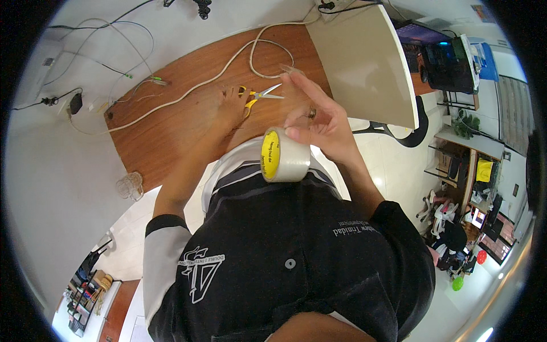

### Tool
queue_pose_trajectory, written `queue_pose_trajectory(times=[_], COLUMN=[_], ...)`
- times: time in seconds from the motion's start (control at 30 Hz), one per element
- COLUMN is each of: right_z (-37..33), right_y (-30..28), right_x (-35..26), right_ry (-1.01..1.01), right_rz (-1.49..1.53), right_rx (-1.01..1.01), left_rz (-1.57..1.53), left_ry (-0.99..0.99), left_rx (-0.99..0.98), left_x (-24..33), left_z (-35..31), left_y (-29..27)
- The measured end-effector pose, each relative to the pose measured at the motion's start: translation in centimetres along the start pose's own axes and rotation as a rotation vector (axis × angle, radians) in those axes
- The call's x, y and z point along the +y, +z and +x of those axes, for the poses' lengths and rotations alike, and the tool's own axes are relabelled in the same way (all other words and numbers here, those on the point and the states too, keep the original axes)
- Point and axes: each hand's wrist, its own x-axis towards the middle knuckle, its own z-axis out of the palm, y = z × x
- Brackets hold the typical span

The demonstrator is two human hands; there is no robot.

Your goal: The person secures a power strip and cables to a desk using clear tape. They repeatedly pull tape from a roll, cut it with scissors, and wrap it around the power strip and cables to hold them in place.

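Observation:
My left hand is at the yellow handles of a pair of scissors, its fingers closed about them. The scissors' blades are spread and point right, toward my other hand. My right hand has its thumb against the top of a roll of clear packing tape with a yellow core label, in front of my shirt. Its index finger stretches forward, and a see-through piece of tape shows at the fingertip. Some of the right fingers are bent, one with a ring on it.
Under my hands is a brown wood-grain desktop. A white cable winds across it, with thin wires at the left. A beige partition panel rises at the right. A bundle of pale cord lies by the left edge. Computers and chairs stand farther right.

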Motion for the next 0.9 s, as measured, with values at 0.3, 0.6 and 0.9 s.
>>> queue_pose_trajectory(times=[0.3, 0.6, 0.9], right_z=[0.1, -0.3, 0.1], right_y=[-0.7, -2.6, 0.0], right_x=[-1.3, -1.4, -3.9], right_ry=[0.022, 0.039, 0.074], right_rz=[-0.148, -0.273, -0.273], right_rx=[-0.03, -0.041, -0.131], left_rz=[-0.289, -1.303, -0.543], left_ry=[-0.131, 0.08, 0.085], left_rx=[-0.313, -0.557, -0.536], left_x=[-0.5, -5.4, -2.8], left_z=[-0.8, -5.2, -6.1], left_y=[3.4, -7.5, -28.1])
